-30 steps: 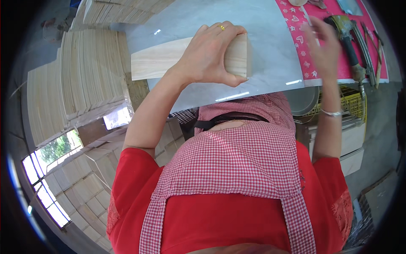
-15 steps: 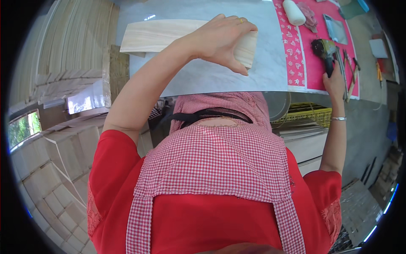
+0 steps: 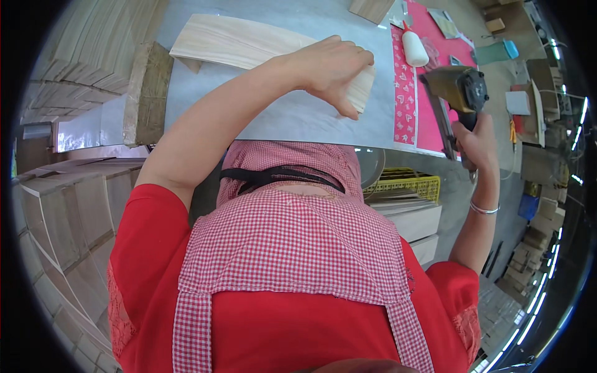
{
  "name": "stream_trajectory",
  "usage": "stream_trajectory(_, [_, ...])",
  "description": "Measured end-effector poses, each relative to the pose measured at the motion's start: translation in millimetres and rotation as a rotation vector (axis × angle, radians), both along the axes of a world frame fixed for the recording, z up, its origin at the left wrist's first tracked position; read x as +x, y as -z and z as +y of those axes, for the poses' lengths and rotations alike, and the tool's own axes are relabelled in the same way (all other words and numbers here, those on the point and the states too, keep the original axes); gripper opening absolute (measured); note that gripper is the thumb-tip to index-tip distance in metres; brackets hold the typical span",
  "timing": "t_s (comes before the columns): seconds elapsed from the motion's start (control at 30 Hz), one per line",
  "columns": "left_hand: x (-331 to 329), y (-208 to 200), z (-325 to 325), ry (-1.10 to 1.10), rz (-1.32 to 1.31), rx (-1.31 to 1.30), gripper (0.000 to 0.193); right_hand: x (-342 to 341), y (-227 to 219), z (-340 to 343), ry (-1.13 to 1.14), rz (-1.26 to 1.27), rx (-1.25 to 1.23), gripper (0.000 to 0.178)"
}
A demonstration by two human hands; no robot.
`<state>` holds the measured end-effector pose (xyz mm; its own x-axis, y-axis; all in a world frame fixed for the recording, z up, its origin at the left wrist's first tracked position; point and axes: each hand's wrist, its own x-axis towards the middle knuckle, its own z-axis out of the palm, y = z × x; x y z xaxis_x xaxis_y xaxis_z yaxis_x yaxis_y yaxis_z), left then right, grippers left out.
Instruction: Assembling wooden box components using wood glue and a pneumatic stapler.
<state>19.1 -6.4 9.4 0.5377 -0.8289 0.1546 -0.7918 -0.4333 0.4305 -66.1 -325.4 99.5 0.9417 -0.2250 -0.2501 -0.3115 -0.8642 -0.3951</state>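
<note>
My left hand (image 3: 339,68) is closed round the right end of a pale wooden board (image 3: 239,40), thumb at its near edge and fingers over the far side. The board lies across the pale grey-blue tabletop (image 3: 273,118), with a short wooden piece (image 3: 191,64) showing beneath its left end. Over at the right, my right hand (image 3: 481,144) is wrapped round the black handle of a nail gun (image 3: 457,87), which has a yellowish-brown body. The gun is raised above the pink mat (image 3: 429,124).
A white glue bottle (image 3: 414,48) with a red tip lies on the mat's edge. Stacked boards (image 3: 93,50) and a wooden block (image 3: 148,93) line the left. Another wooden piece (image 3: 371,9) sits at the far edge. Below the table is a yellow crate (image 3: 407,183).
My right hand has lifted the nail gun off the pink mat and brought it closer to me. My left hand stays on the board's end. The whole view has shifted somewhat.
</note>
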Motion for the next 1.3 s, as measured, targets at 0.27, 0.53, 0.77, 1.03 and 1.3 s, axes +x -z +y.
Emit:
stream_trajectory(0.27, [1, 3, 1, -0.006, -0.001, -0.024, 0.084, 4, -38, 75, -0.278, -0.067, 0.194, 0.029])
stream_trajectory(0.53, [2, 7, 0, -0.007, 0.005, -0.041, 0.082, 14, -30, 72, -0.402, -0.085, 0.224, 0.037])
stream_trajectory(0.77, [2, 5, 0, -0.008, 0.022, -0.037, 0.083, 19, -29, 70, -0.4, -0.069, 0.237, 0.038])
stream_trajectory(1.03, [1, 3, 0, -0.024, 0.029, 0.012, 0.083, 24, -38, 81, -0.294, 0.012, 0.199, 0.036])
stream_trajectory(1.3, [1, 2, -1, -0.023, 0.036, 0.061, 0.09, 20, -35, 74, -0.238, 0.006, 0.172, 0.031])
